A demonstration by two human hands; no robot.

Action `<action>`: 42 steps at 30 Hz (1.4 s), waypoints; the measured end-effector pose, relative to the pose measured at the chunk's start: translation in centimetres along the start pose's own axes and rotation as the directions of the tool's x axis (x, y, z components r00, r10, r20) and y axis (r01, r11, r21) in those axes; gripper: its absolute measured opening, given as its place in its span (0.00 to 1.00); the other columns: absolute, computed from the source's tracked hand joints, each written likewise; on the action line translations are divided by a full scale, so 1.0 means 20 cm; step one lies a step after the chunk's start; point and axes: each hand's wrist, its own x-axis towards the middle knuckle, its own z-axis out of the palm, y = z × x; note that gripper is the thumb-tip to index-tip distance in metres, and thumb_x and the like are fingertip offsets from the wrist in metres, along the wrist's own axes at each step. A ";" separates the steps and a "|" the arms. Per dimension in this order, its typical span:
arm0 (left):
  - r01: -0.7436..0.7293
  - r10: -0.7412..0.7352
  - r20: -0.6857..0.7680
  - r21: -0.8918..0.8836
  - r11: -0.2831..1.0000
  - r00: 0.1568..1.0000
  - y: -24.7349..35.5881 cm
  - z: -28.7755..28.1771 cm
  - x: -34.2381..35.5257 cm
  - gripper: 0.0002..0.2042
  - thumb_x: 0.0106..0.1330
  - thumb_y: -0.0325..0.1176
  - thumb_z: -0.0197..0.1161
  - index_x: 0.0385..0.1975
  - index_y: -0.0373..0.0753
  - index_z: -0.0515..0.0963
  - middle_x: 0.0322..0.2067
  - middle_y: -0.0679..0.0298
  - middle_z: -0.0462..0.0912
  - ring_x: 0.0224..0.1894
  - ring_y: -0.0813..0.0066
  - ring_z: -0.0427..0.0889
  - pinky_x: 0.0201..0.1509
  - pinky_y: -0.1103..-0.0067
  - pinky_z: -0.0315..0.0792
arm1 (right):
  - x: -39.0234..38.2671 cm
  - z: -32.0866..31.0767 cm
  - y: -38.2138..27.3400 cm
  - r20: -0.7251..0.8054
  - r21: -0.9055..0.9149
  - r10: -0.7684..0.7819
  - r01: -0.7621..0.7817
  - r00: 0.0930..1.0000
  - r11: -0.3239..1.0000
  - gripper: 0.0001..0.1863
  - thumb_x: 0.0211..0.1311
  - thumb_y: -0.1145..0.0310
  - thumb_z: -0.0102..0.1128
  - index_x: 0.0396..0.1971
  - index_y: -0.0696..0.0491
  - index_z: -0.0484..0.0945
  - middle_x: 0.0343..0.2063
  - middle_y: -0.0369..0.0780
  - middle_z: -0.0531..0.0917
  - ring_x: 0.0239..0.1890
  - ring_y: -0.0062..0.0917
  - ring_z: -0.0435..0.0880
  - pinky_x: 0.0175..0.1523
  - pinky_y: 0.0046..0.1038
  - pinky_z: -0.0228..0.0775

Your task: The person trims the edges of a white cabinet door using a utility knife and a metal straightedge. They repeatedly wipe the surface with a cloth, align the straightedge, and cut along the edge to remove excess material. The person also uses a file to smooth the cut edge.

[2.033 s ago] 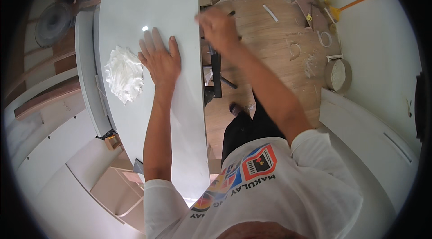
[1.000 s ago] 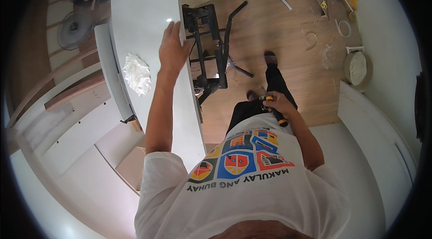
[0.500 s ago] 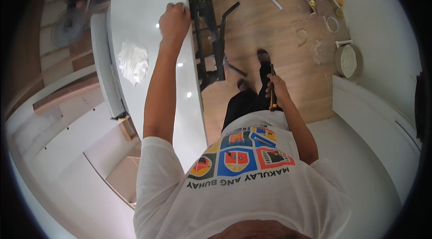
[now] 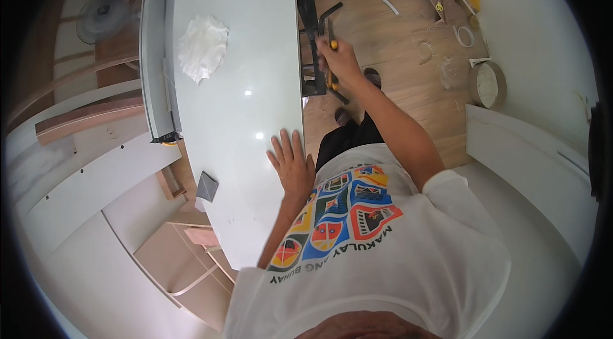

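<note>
My left hand (image 4: 292,163) lies flat with its fingers spread on a long white panel (image 4: 223,128), near the panel's right edge. My right hand (image 4: 343,61) is closed round a yellow and black utility knife (image 4: 333,44), just right of the panel edge and above a black metal stand (image 4: 309,10). A crumpled white cloth or plastic sheet (image 4: 204,48) rests on the far left part of the panel. Close to the panel's near left edge is a small grey square (image 4: 207,187), perhaps sandpaper.
Beyond the panel's left side stand a grey-white board (image 4: 155,61), a wooden beam (image 4: 89,115) and a fan (image 4: 102,18). On the right, a round bucket (image 4: 487,84) with white material, a tape-like ring (image 4: 464,36) and a yellow broom (image 4: 474,0) line the wall. Scraps litter the wooden floor.
My left hand has come back nearer along the panel and now lies flat. The right hand has moved forward and left with the knife, toward the panel edge. The view has shifted, bringing the grey square into sight.
</note>
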 end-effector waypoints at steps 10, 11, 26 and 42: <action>0.261 -0.255 -0.054 0.206 0.943 0.965 0.12 0.12 -0.04 0.40 0.56 0.14 0.55 0.72 0.36 0.52 0.74 0.44 0.42 0.74 0.34 0.39 0.71 0.40 0.41 | 0.50 0.32 -0.16 -0.125 -0.670 -0.535 0.327 0.835 0.667 0.25 0.58 0.61 0.67 0.50 0.63 0.78 0.43 0.50 0.78 0.46 0.41 0.80 0.52 0.37 0.73; 0.265 -0.261 -0.046 0.219 0.939 0.964 0.12 0.12 -0.04 0.40 0.55 0.14 0.54 0.72 0.36 0.52 0.74 0.44 0.42 0.74 0.33 0.39 0.71 0.40 0.41 | 0.50 0.32 -0.16 -0.133 -0.656 -0.528 0.325 0.839 0.681 0.25 0.58 0.62 0.67 0.50 0.63 0.78 0.45 0.50 0.77 0.46 0.42 0.79 0.52 0.37 0.73; 0.227 -0.230 0.004 0.161 0.961 0.973 0.21 0.06 0.01 0.41 0.55 0.15 0.53 0.73 0.34 0.49 0.74 0.45 0.39 0.75 0.33 0.32 0.69 0.35 0.34 | 0.57 0.27 -0.22 -0.125 -0.585 -0.529 0.369 0.839 0.723 0.22 0.56 0.67 0.70 0.48 0.62 0.79 0.41 0.47 0.78 0.43 0.39 0.80 0.50 0.36 0.73; -0.014 0.024 -0.182 0.055 0.998 0.983 -0.07 -0.27 1.14 0.32 0.72 0.50 0.50 0.71 0.39 0.57 0.72 0.45 0.51 0.75 0.43 0.43 0.74 0.46 0.34 | 0.52 -0.01 -0.16 0.068 0.210 0.042 -0.056 0.997 0.976 0.22 0.74 0.49 0.47 0.45 0.55 0.70 0.30 0.36 0.72 0.29 0.18 0.79 0.29 0.23 0.77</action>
